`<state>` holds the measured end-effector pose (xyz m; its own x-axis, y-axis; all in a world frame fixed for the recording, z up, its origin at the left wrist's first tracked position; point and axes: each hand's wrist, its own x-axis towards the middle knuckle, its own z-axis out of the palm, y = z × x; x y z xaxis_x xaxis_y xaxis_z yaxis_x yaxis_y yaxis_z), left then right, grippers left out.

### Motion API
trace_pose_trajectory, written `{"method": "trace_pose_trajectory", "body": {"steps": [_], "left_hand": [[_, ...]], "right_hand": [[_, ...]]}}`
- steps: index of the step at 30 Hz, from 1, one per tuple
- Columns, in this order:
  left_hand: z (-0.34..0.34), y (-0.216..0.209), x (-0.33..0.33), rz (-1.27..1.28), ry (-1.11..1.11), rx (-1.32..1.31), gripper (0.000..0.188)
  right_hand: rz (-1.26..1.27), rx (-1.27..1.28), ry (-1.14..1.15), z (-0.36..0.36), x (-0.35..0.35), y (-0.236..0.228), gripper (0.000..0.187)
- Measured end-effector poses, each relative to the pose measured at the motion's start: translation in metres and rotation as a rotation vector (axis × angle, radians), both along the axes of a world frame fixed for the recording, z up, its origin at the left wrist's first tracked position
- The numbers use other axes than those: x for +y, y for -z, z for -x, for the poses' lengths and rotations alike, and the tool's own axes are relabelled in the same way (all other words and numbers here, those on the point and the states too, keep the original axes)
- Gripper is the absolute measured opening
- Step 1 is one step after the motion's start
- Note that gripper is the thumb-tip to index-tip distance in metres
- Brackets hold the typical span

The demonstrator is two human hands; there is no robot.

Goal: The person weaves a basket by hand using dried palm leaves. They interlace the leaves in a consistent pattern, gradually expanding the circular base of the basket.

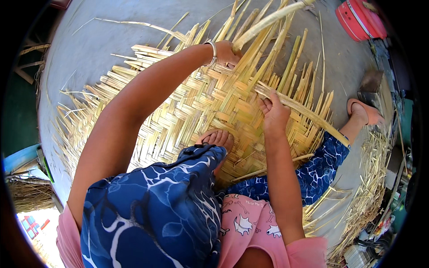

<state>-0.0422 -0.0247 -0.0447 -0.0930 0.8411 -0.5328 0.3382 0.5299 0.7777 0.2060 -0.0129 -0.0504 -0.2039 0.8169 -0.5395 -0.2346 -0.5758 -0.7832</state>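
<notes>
A large woven mat (178,114) of flat yellow-green reed strips lies on the floor, its loose strip ends sticking out along the far and side edges. At the mat's far part my left hand (228,54), with a bangle on its wrist, is closed around a raised reed strip (272,21) that slants up to the right. Nearer and to the right, my right hand (274,112) pinches a long flat strip (308,113) between thumb and fingers. This strip lies across several upright ends and runs down to the right. The left fingertips are partly hidden.
My sandalled foot (216,137) stands on the mat, and the other foot (364,112) is stretched out to the right. A red bucket (357,20) stands at the far right. Loose straw and strips (368,187) are heaped along the right side.
</notes>
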Motion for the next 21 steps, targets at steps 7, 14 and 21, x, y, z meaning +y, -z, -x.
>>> {"method": "trace_pose_trajectory", "body": {"steps": [7,14,21], "left_hand": [[-0.011,0.001,-0.024,-0.272,-0.266,-0.124,0.04],[-0.068,-0.018,-0.059,-0.288,-0.007,0.867,0.083],[-0.068,-0.012,-0.059,-0.167,0.004,0.825,0.092]], "right_hand": [[-0.057,-0.259,-0.095,0.001,0.004,0.001,0.028],[-0.006,-0.005,-0.12,-0.017,0.006,-0.003,0.029],[0.04,0.12,-0.032,-0.044,0.015,-0.012,0.022]]}}
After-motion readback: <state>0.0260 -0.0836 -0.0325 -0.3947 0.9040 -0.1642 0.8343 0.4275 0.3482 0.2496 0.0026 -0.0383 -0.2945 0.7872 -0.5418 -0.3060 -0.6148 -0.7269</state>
